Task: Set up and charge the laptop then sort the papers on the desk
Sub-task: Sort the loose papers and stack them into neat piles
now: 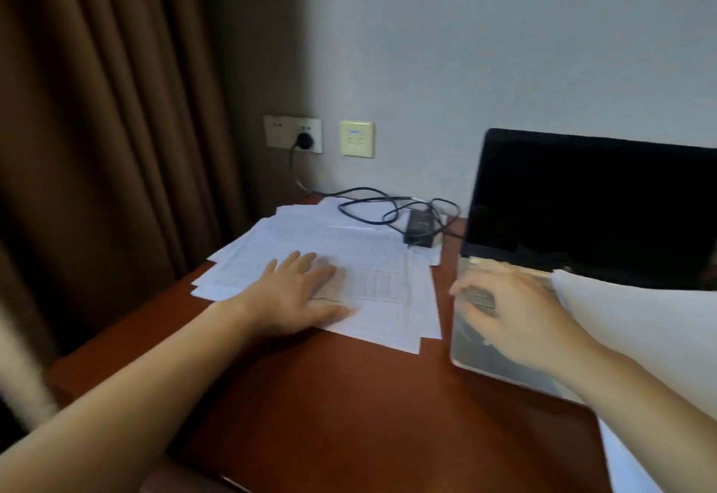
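Several white printed papers [372, 260] lie spread over the left back part of the brown desk [349, 395]. My left hand [298, 291] rests flat on them with straight fingers. An open laptop [582, 198] with a dark screen stands at the right. My right hand [508, 314] hovers over its keyboard corner, blurred, fingers loosely curved and holding nothing. A white sheet [640, 322] covers part of the keyboard beside that hand. A black power brick [421, 227] lies on the papers; its cable [364, 203] loops across the papers toward the plug [303, 140] in the wall socket.
A brown curtain [108, 124] hangs along the left. A second yellowish wall plate [357, 138] is right of the socket. The wall [465, 46] backs the desk. The desk's left edge runs close to the curtain.
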Action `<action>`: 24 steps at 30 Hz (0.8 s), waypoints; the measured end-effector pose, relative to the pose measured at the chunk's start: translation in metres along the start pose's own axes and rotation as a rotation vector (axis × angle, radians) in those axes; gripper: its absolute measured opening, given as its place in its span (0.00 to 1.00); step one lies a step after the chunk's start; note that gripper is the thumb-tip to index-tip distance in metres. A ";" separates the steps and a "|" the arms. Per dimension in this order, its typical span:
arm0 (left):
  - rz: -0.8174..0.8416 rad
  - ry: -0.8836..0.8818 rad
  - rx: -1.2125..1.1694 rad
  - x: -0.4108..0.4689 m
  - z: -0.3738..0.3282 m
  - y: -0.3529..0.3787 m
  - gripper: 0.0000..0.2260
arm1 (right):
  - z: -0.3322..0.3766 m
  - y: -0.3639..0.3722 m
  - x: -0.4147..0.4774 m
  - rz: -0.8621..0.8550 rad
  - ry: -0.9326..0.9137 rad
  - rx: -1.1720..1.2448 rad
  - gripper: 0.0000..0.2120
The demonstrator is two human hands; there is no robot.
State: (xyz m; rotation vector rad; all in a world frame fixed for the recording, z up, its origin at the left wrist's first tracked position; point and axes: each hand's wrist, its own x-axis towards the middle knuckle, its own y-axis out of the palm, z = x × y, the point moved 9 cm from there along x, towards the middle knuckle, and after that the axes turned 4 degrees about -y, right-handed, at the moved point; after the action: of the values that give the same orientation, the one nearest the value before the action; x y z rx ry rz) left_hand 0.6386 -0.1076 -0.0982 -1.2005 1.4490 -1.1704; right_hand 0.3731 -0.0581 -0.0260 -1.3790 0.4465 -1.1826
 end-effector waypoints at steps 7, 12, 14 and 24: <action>-0.019 0.122 0.024 0.018 0.004 -0.007 0.35 | 0.057 0.081 0.060 0.224 -0.151 0.071 0.21; -0.214 0.323 0.081 0.019 -0.014 -0.014 0.25 | 0.055 0.108 0.081 0.285 -0.158 0.007 0.24; -0.274 0.381 0.127 0.014 -0.018 -0.014 0.21 | 0.056 0.110 0.080 0.232 -0.167 0.030 0.22; -0.455 0.426 -0.002 0.010 -0.011 -0.030 0.20 | 0.059 0.095 0.082 -0.020 -0.209 -0.076 0.11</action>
State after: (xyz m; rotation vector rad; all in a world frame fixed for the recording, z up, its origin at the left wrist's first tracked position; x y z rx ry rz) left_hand 0.6306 -0.1182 -0.0679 -1.3832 1.5199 -1.8227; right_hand 0.4911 -0.1171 -0.0679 -1.5582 0.3327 -1.0326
